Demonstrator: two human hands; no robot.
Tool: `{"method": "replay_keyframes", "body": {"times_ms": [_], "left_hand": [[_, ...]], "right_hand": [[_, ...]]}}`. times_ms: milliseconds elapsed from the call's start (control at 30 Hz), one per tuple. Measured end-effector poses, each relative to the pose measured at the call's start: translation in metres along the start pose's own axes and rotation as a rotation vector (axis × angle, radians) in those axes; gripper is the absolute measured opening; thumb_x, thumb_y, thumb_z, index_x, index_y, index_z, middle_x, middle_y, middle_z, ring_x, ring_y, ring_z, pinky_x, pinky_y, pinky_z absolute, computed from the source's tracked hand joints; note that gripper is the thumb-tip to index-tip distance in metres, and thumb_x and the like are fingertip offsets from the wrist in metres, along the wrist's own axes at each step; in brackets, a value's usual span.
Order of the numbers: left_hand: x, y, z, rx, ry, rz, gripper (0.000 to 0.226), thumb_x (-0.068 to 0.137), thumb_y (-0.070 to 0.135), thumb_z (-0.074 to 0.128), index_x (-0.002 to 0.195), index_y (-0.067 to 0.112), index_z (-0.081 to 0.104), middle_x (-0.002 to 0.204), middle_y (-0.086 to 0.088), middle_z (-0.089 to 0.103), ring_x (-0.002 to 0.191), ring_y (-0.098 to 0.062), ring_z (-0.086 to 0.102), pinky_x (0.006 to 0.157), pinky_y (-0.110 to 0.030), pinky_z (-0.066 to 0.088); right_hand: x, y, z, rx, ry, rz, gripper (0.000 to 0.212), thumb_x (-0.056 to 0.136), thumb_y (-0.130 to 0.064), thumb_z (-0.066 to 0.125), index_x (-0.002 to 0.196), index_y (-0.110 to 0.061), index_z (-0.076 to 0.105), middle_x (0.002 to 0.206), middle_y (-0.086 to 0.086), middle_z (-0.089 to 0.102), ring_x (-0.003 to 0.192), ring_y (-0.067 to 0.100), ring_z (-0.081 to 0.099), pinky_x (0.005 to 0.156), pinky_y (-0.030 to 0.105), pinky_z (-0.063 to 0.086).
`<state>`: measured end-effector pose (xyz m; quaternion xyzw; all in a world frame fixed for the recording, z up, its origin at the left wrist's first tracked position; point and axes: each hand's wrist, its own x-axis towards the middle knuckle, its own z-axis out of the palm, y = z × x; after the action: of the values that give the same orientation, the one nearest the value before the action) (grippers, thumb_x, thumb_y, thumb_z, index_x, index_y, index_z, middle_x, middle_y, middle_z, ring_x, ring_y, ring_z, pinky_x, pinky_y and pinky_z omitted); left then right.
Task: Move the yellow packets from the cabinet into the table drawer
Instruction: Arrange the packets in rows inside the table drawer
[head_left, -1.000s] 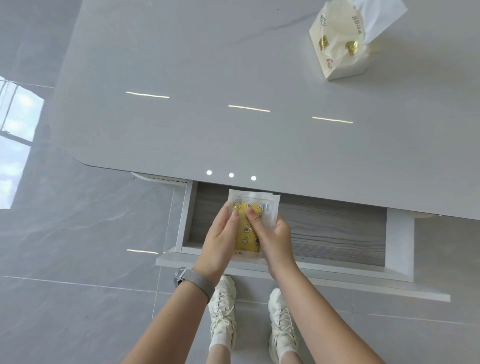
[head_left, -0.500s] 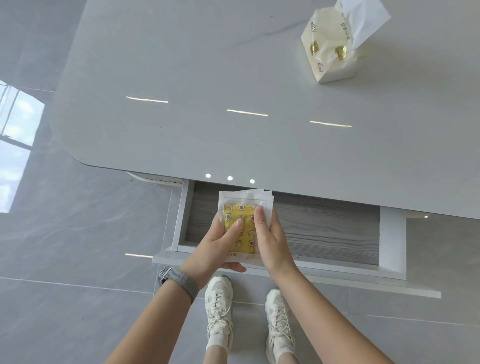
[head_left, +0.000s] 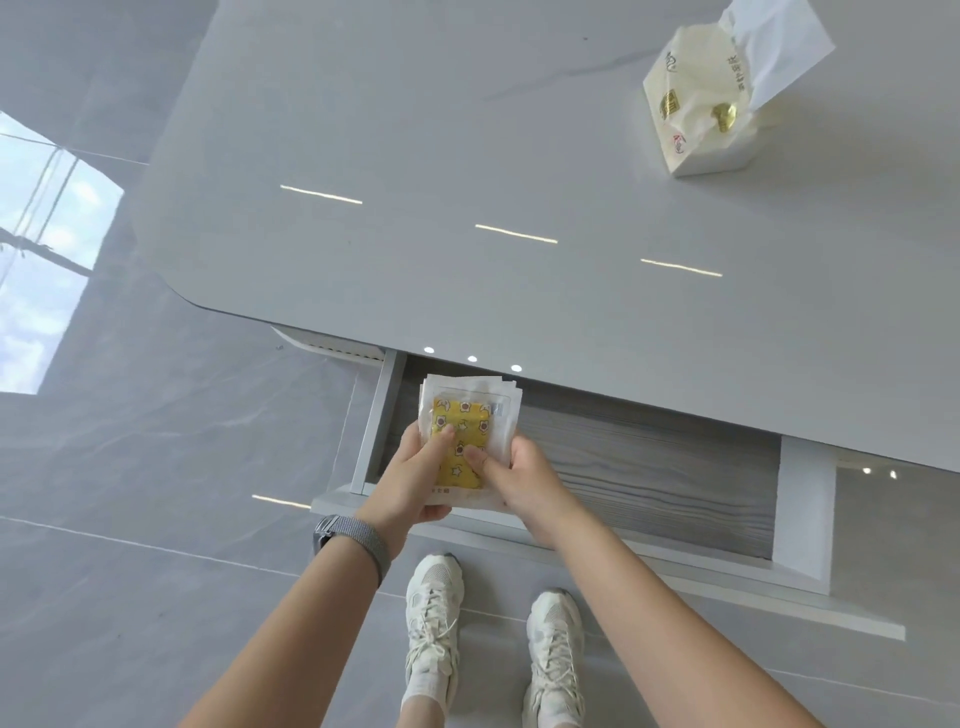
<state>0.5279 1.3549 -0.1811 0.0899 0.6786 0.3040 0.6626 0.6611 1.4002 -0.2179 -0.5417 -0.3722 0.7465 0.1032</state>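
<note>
Overhead, the pale grey desk filled the upper part of the view, with glossy floor running from nine o'clock round to six. Under the desk's near edge the drawer stood pulled out, its wood-grain bottom bare from centre toward three o'clock. At one o'clock on the desk sat a cream tissue pack, well apart from everything else.

Over the drawer's left end, near centre, both hands held a small stack of yellow packets in clear wrappers. The left hand, with a grey watch band at the wrist, gripped the stack from the left, thumb on top. The right hand pinched it from the right, fingers curled on the yellow face. I could not tell whether the stack touched the drawer bottom yet.

The wrappers looked slick and fanned at their far edges, so loosening one hand early would likely let the upper ones slide apart. The stack's near end overlapped the drawer's front rail, so packets released there could tip out onto the floor by the white shoes at six o'clock.
</note>
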Motion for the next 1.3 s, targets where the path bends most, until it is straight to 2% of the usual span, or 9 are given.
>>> {"method": "replay_keyframes", "body": {"times_ms": [133,267,367,533,700,867,1033,1167,1300], "left_hand": [[0.006,-0.012,-0.014,0.186,0.139,0.011,0.023,0.100,0.042,0.043,0.102,0.021,0.053,0.099,-0.002,0.059,0.092,-0.020,0.054,0.075,-0.033,0.049],[0.016,-0.041,-0.038,0.996,0.377,0.300,0.026,0.099,0.033,0.043,0.113,0.027,0.064,0.116,0.003,0.058,0.115,-0.021,0.046,0.092,-0.031,0.040],[0.021,-0.067,-0.045,1.332,0.245,0.263,0.041,0.101,0.044,0.024,0.114,0.034,0.061,0.119,0.014,0.053,0.125,-0.017,0.039,0.105,-0.034,0.023],[0.022,-0.090,-0.045,1.384,0.317,0.371,0.071,0.081,0.046,-0.009,0.101,0.031,0.057,0.104,0.013,0.051,0.108,-0.015,0.044,0.099,-0.032,0.013],[0.030,-0.101,-0.044,1.376,0.481,0.497,0.038,0.088,0.037,0.031,0.067,0.026,0.060,0.074,0.010,0.057,0.074,-0.020,0.056,0.085,-0.036,0.027],[0.035,-0.106,-0.045,1.389,0.537,0.555,0.037,0.085,0.036,0.035,0.062,0.026,0.061,0.071,0.008,0.057,0.067,-0.020,0.054,0.080,-0.037,0.028],[0.036,-0.106,-0.044,1.392,0.566,0.570,0.037,0.084,0.035,0.036,0.061,0.026,0.063,0.074,0.007,0.058,0.067,-0.021,0.053,0.080,-0.038,0.028],[0.036,-0.104,-0.045,1.401,0.518,0.546,0.038,0.084,0.036,0.035,0.061,0.027,0.064,0.074,0.007,0.059,0.067,-0.020,0.054,0.080,-0.037,0.027],[0.034,-0.103,-0.047,1.403,0.454,0.508,0.041,0.086,0.037,0.031,0.066,0.027,0.066,0.078,0.007,0.061,0.071,-0.021,0.055,0.081,-0.037,0.025]], "right_hand": [[0.023,0.014,0.003,0.153,0.009,0.209,0.013,0.093,-0.024,0.066,0.104,-0.017,0.064,0.096,0.002,0.075,0.092,0.021,0.071,0.086,0.040,0.057],[0.052,0.028,-0.002,0.187,0.096,0.247,0.005,0.093,-0.019,0.065,0.095,-0.015,0.064,0.096,0.005,0.073,0.091,0.022,0.069,0.093,0.045,0.054],[0.080,0.039,-0.005,0.158,0.173,0.254,0.005,0.094,-0.017,0.064,0.097,-0.014,0.065,0.104,0.008,0.072,0.090,0.022,0.069,0.090,0.045,0.055],[0.124,0.045,0.003,0.104,0.194,0.252,0.025,0.093,-0.018,0.066,0.115,-0.009,0.062,0.112,0.010,0.071,0.092,0.023,0.070,0.075,0.039,0.059],[0.164,0.037,0.030,-0.090,0.200,0.218,0.054,0.087,-0.034,0.071,0.128,-0.004,0.051,0.126,0.010,0.062,0.112,0.026,0.061,0.102,0.044,0.048],[0.174,0.028,0.049,-0.096,0.251,0.227,0.072,0.087,-0.039,0.070,0.143,-0.009,0.036,0.138,0.007,0.053,0.129,0.028,0.051,0.108,0.050,0.041],[0.172,0.035,0.062,-0.268,0.413,0.154,0.063,0.094,-0.039,0.061,0.141,-0.004,0.037,0.142,0.014,0.045,0.126,0.031,0.051,0.090,0.034,0.045],[0.167,0.034,0.060,-0.290,0.520,-0.003,0.073,0.090,-0.044,0.065,0.140,0.000,0.036,0.138,0.016,0.048,0.126,0.032,0.051,0.093,0.033,0.047],[0.151,0.042,0.059,-0.227,0.594,-0.015,0.046,0.099,-0.029,0.055,0.137,-0.003,0.050,0.134,0.012,0.057,0.120,0.027,0.057,0.087,0.027,0.045]]}}
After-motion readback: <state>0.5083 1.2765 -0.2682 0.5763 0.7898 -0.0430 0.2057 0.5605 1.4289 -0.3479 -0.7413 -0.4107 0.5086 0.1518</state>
